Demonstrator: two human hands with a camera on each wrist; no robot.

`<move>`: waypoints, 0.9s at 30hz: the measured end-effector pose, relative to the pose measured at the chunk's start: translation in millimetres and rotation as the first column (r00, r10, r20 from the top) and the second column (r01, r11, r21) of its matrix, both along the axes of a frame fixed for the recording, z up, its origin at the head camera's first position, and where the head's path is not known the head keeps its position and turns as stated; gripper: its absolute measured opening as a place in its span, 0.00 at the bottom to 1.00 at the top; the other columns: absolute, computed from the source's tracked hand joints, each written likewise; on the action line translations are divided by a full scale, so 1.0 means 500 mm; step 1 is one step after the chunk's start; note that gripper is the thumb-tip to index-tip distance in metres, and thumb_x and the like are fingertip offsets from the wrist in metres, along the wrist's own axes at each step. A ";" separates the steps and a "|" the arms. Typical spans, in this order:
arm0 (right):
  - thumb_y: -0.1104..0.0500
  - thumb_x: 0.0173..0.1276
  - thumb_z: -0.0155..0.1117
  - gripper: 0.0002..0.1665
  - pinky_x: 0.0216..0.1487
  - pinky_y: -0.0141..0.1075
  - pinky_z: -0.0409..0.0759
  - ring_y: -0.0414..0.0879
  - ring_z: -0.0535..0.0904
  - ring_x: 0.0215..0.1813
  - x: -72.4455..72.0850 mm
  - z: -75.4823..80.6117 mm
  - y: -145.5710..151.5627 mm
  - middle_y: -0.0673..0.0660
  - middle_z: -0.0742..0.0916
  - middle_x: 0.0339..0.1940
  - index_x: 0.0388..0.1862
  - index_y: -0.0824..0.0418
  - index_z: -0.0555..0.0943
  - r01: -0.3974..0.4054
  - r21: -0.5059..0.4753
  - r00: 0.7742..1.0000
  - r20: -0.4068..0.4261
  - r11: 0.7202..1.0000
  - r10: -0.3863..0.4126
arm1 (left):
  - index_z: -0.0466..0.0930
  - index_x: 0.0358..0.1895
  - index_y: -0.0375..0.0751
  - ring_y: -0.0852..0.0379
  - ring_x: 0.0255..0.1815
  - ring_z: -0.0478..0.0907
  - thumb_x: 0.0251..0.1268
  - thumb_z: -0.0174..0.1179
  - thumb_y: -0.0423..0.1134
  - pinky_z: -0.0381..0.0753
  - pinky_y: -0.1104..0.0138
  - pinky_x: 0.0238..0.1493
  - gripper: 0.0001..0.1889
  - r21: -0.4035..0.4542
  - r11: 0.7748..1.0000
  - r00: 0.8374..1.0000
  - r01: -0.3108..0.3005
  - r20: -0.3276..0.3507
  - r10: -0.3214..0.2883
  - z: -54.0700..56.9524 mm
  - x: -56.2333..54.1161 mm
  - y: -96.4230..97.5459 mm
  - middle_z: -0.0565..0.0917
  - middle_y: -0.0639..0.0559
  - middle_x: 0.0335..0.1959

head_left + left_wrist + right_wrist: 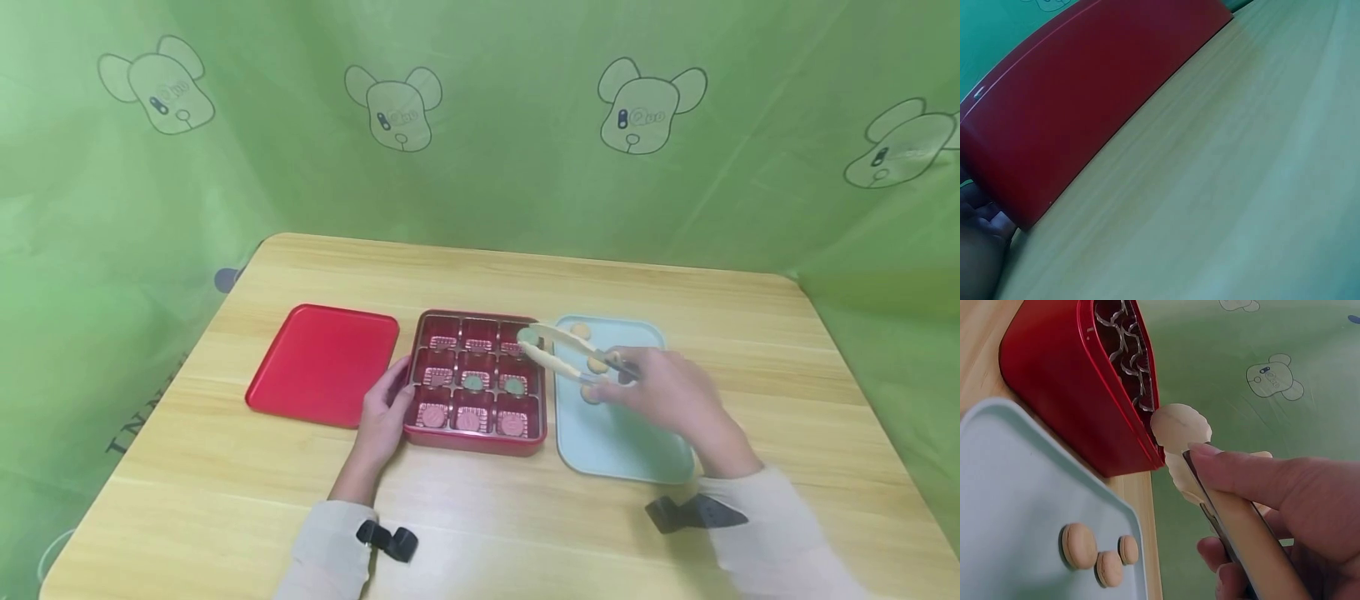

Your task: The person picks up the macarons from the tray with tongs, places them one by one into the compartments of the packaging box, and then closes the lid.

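My right hand [663, 387] grips a pair of tongs [1247, 540] with cream-coloured tips. Between those tips is a green macaron [528, 336], over the back right compartment of a red box [472, 443]; in the right wrist view the tips hide it. My left hand [386, 412] rests against the left side of the box, its fingers partly hidden. Inside the divided box, pink macarons [471, 422] lie along the front row. Green macarons [514, 386] sit in the middle and right compartments of the middle row; a darker piece [441, 377] is in the left one.
A pale blue tray [622, 442] stands to the right of the box, with three beige macarons [1079, 545] on it. On the left lies a flat red lid [322, 362]. Everything is on a wooden table [465, 525], with a green curtain [517, 200] behind.
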State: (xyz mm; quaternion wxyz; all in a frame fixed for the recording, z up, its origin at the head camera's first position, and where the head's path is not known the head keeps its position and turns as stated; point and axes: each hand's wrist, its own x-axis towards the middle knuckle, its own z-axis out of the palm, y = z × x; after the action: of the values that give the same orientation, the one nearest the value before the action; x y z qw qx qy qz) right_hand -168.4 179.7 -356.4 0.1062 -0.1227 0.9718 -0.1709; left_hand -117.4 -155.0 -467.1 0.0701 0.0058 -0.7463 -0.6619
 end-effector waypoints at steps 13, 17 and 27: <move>0.32 0.52 0.66 0.23 0.22 0.33 0.63 0.44 0.67 0.24 -0.005 -0.026 -0.044 0.48 0.76 0.20 0.25 0.49 0.75 -0.029 -0.033 0.999 -0.015 0.999 0.028 | 0.61 0.67 0.28 0.41 0.70 0.61 0.67 0.47 0.26 0.60 0.56 0.71 0.25 -0.009 1.000 1.000 -0.003 0.001 0.003 -0.002 0.000 0.000 0.65 0.34 0.68; 0.34 0.53 0.67 0.22 0.22 0.33 0.63 0.44 0.67 0.23 -0.006 -0.032 -0.058 0.48 0.75 0.19 0.23 0.49 0.74 -0.045 -0.043 0.999 -0.021 0.998 0.044 | 0.61 0.67 0.28 0.41 0.70 0.61 0.67 0.47 0.26 0.60 0.55 0.71 0.25 -0.008 1.000 1.000 -0.003 0.005 0.003 -0.003 -0.001 0.000 0.65 0.34 0.68; 0.37 0.53 0.68 0.18 0.20 0.34 0.64 0.44 0.68 0.23 -0.003 -0.032 -0.097 0.48 0.76 0.18 0.27 0.47 0.76 -0.075 -0.050 0.997 -0.004 0.996 0.075 | 0.61 0.67 0.28 0.42 0.71 0.60 0.67 0.47 0.25 0.59 0.56 0.72 0.25 0.000 1.000 1.000 0.000 0.001 0.000 -0.001 0.000 -0.001 0.64 0.34 0.69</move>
State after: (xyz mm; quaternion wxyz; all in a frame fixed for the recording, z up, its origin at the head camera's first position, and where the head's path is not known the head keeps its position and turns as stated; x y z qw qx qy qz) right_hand -170.1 131.4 -372.3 0.1084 -0.1619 0.9621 -0.1910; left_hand -117.4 -155.2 -467.5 0.0698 0.0060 -0.7465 -0.6617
